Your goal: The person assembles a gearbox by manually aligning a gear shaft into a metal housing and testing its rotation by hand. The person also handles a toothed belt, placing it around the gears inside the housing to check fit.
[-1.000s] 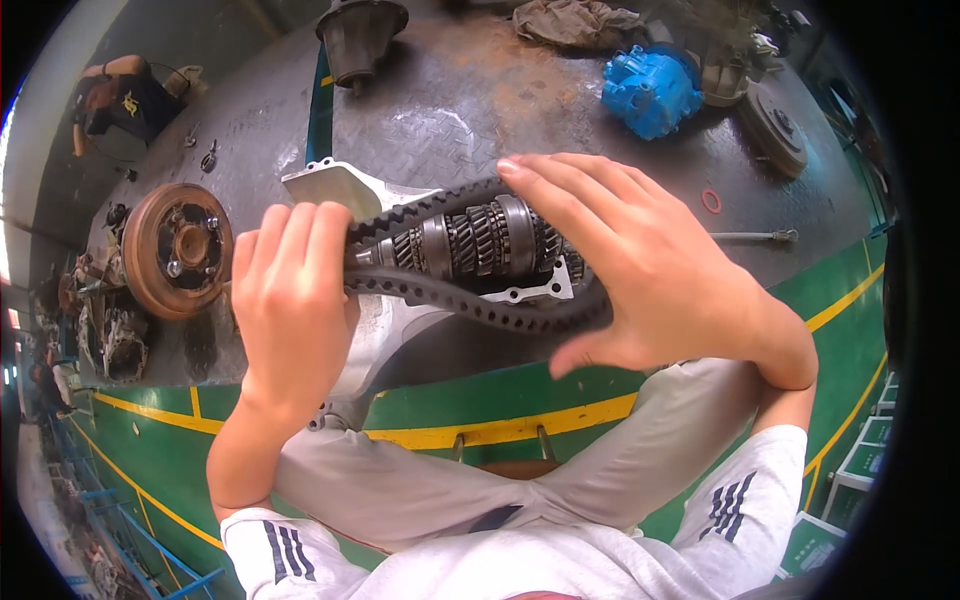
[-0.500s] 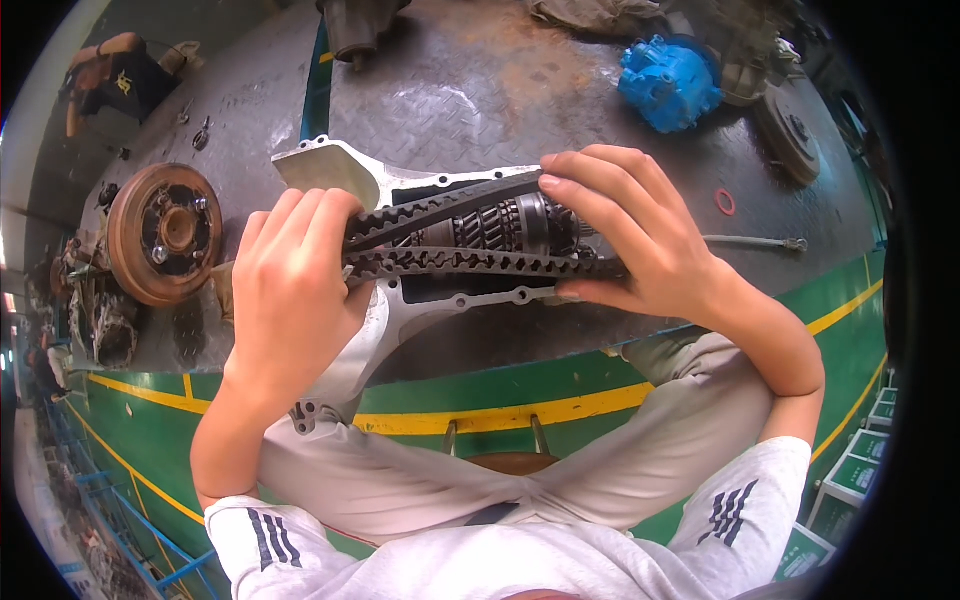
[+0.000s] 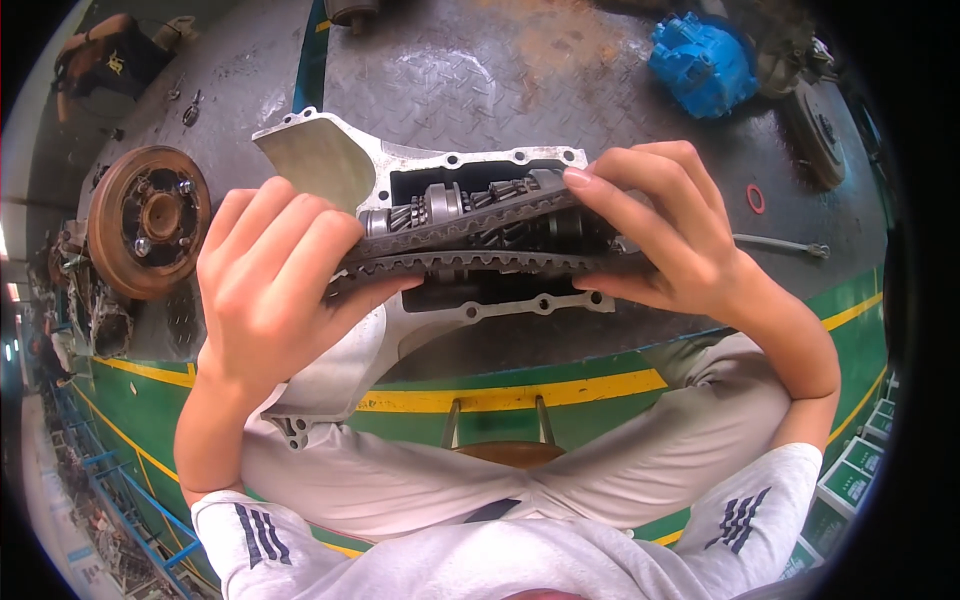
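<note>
At the left edge of the grey checker-plate metal floor lies a rusty brown round brake disc with wheel studs. Just right of it, the person's left hand is closed on the left end of a black toothed rubber belt, fingers curled over the top and thumb underneath. The belt is folded into a flat loop and runs level across the open top of a silver cast-aluminium gearbox housing, which sits near the floor's front edge, by the yellow-and-green painted border. Steel gear shafts show inside the housing, just behind the belt. The right hand pinches the belt's right end, fingers on top, thumb below. Farther right, a small red rubber ring and a slim grey metal wrench lie on the floor, well apart from the housing. A blue cast machine part rests toward the far right corner.
</note>
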A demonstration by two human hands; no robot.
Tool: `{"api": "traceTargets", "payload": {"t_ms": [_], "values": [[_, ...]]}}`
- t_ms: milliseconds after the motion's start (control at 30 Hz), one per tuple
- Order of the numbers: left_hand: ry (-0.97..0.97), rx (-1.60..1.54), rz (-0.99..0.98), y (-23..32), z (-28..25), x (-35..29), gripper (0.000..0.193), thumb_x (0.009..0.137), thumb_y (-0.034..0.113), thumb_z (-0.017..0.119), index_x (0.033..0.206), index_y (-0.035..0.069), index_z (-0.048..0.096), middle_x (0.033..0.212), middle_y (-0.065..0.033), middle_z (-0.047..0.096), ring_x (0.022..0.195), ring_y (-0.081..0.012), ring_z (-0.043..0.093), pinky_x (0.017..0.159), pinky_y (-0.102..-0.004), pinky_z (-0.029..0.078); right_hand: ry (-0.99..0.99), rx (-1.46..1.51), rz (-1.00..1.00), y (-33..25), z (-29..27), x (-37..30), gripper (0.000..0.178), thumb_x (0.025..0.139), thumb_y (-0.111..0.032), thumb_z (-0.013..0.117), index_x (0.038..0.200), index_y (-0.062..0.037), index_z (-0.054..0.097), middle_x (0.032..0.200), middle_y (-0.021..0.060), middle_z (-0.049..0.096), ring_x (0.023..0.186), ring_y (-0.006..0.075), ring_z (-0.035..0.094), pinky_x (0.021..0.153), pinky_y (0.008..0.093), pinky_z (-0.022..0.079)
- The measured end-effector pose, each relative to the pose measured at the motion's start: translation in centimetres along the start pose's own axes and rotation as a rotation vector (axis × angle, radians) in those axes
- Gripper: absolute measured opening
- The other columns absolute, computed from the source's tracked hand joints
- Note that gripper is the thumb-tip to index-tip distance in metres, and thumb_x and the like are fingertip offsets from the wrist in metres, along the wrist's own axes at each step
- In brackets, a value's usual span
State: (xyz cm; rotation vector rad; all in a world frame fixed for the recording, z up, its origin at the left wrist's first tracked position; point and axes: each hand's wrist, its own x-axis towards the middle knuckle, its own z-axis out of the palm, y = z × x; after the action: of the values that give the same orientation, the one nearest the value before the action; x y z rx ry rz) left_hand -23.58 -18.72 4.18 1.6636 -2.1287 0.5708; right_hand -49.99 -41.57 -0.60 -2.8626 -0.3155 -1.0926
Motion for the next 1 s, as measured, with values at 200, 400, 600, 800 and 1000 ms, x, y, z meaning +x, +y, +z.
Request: {"api": "traceTargets", "payload": {"t_ms": [200, 400, 600, 800, 1000], "values": [[0.04, -0.016, -0.015, -0.6, 0.6, 0.6, 0.052, 0.058, 0.028, 0.1, 0.091, 0.004, 0.07, 0.083, -0.0072, 0.067, 0.072, -0.0277, 0.06, 0.066, -0.0385, 0.046, -0.086, -0.053, -0.005, 0.3, 0.0, 0.7, 0.075, 0.074, -0.04, 0.081, 0.137, -0.0001, 0.074, 0.132, 0.0196, 0.068, 0.1, 0.0357, 0.063, 0.087, 0.0456, 0.057], [0.0, -0.068, -0.045, -0.4, 0.3, 0.7, 0.056, 0.061, 0.022, 0.101, 0.104, -0.002, 0.073, 0.097, -0.0154, 0.074, 0.084, -0.0344, 0.07, 0.082, -0.0416, 0.056, -0.197, -0.023, -0.021, 0.8, -0.1, 0.3, 0.062, 0.087, -0.046, 0.075, 0.134, -0.0051, 0.077, 0.142, 0.0277, 0.065, 0.113, 0.0429, 0.063, 0.094, 0.0505, 0.057], [0.008, -0.164, 0.075, -1.0, 0.2, 0.4, 0.052, 0.068, 0.018, 0.097, 0.108, -0.003, 0.072, 0.1, -0.0187, 0.078, 0.086, -0.0359, 0.071, 0.08, -0.0433, 0.056, -0.191, 0.035, -0.014, 0.3, -0.4, 0.7, 0.045, 0.086, -0.039, 0.079, 0.109, -0.0007, 0.073, 0.142, 0.0301, 0.064, 0.119, 0.0463, 0.061, 0.096, 0.0546, 0.056], [0.078, -0.232, 0.081, -0.1, -0.7, 0.1, 0.051, 0.068, 0.007, 0.096, 0.111, -0.004, 0.072, 0.096, -0.0193, 0.076, 0.081, -0.0335, 0.068, 0.073, -0.041, 0.054, -0.118, -0.023, -0.051, -0.3, -1.5, 1.7, 0.039, 0.08, -0.031, 0.08, 0.095, 0.0032, 0.067, 0.131, 0.0294, 0.068, 0.111, 0.0454, 0.065, 0.092, 0.0536, 0.056], [-0.032, -0.111, -0.202, 2.3, -1.9, 0.0, 0.051, 0.069, 0.008, 0.095, 0.116, 0.001, 0.078, 0.089, -0.0113, 0.065, 0.081, -0.0282, 0.062, 0.073, -0.039, 0.05, 0.02, -0.116, -0.114, -1.1, -1.3, 2.1, 0.041, 0.061, -0.021, 0.086, 0.089, -0.0003, 0.065, 0.114, 0.0191, 0.074, 0.09, 0.0342, 0.069, 0.075, 0.0433, 0.056]]}}
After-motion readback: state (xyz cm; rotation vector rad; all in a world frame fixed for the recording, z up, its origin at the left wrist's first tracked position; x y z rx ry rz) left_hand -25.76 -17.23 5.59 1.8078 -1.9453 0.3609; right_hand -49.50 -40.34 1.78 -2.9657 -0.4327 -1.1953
